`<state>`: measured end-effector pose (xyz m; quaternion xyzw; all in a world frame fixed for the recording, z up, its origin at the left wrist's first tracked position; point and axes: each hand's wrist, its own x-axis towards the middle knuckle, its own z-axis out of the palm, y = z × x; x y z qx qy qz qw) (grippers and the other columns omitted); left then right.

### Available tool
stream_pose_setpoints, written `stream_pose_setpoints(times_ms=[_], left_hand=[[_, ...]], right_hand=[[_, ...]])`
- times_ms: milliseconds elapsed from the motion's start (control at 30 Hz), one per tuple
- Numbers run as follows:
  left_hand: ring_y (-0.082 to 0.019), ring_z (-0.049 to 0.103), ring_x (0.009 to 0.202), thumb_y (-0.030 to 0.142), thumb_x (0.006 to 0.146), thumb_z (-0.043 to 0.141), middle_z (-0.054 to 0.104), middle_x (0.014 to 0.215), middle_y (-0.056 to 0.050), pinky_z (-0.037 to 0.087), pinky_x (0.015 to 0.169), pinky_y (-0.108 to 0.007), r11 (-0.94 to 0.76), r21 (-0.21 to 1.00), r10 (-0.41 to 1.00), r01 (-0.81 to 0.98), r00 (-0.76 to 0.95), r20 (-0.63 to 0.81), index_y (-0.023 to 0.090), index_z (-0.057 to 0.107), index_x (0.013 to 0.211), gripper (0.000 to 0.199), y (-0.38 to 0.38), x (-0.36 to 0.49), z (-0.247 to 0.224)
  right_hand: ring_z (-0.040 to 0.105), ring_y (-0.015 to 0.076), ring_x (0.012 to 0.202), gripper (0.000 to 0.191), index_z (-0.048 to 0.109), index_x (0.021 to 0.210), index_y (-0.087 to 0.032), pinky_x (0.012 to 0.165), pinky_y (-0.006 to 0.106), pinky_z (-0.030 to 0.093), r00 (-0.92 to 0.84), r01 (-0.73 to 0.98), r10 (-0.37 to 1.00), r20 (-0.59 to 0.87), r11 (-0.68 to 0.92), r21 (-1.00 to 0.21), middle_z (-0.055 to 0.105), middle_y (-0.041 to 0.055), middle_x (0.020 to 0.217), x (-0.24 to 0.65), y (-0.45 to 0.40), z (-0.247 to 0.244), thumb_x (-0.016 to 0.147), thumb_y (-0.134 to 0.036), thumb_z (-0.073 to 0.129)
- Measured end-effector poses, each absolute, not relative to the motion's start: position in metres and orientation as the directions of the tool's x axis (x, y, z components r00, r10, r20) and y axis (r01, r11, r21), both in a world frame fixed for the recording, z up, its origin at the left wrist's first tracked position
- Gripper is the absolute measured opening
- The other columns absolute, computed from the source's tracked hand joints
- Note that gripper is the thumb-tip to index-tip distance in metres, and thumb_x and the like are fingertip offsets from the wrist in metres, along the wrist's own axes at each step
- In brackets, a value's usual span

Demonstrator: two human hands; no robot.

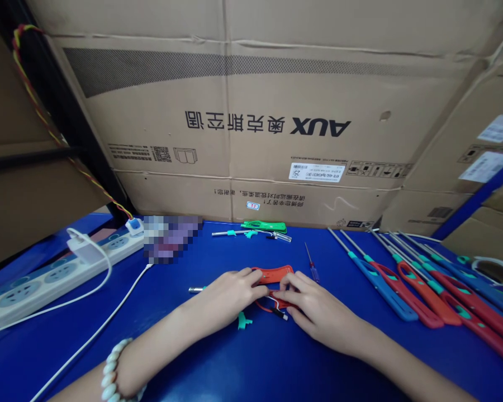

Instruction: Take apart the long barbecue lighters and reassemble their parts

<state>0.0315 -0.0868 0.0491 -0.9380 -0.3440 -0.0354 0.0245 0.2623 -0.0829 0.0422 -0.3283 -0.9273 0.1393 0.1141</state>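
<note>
My left hand (230, 296) and my right hand (314, 304) meet over an opened orange stick lighter at the middle of the table. One orange handle half (276, 274) lies just beyond my fingers. The other orange-red handle half (280, 302) is between my hands, with fingers of both closed on it and partly hiding it. A small black-and-white igniter piece (280, 314) with a white wire sticks out beneath it. By my left wrist lies a loose teal trigger (243, 321). A metal tube end (195, 290) shows left of my left hand.
Several assembled stick lighters (402, 285) lie at the right. A screwdriver (312, 265) rests beyond my right hand. Green lighter handle parts (266, 226) and a metal tube (230, 232) are at the back. A power strip (58, 273) with white cables sits left. Cardboard (251, 139) stands behind.
</note>
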Motion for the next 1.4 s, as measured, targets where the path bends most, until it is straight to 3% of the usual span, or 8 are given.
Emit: stream_pose_setpoints(times_ms=[533, 867, 1400], left_hand=[[-0.026, 0.058, 0.102, -0.001, 0.084, 0.049, 0.057, 0.111, -0.008, 0.053, 0.082, -0.039, -0.758, -0.033, 0.648, 0.651, 0.758, 0.077, 0.020, 0.060, 0.110, 0.035, -0.086, 0.030, 0.046], [-0.023, 0.060, 0.098, -0.002, 0.084, 0.049, 0.059, 0.107, -0.006, 0.052, 0.085, -0.038, -0.751, 0.007, 0.660, 0.661, 0.749, 0.060, 0.022, 0.062, 0.110, 0.039, -0.086, 0.032, 0.051], [-0.023, 0.061, 0.093, -0.003, 0.083, 0.049, 0.062, 0.105, -0.006, 0.053, 0.076, -0.032, -0.741, 0.012, 0.671, 0.671, 0.740, 0.039, 0.021, 0.064, 0.107, 0.037, -0.087, 0.032, 0.057]], right_hand=[[0.048, 0.0224, 0.103, 0.034, 0.062, 0.116, -0.021, 0.093, 0.039, 0.044, -0.748, 0.590, 0.656, 0.104, 0.728, -0.350, 0.054, 0.0083, 0.107, 0.263, -0.083, 0.040, 0.089, -0.011, 0.045], [0.050, 0.0207, 0.098, 0.033, 0.065, 0.112, -0.022, 0.088, 0.036, 0.046, -0.736, 0.586, 0.664, 0.131, 0.721, -0.370, 0.055, 0.0071, 0.101, 0.263, -0.083, 0.042, 0.089, -0.011, 0.045], [0.052, 0.0201, 0.095, 0.033, 0.067, 0.108, -0.022, 0.086, 0.034, 0.047, -0.751, 0.584, 0.642, 0.153, 0.754, -0.301, 0.057, 0.0066, 0.100, 0.262, -0.083, 0.043, 0.088, -0.008, 0.045]])
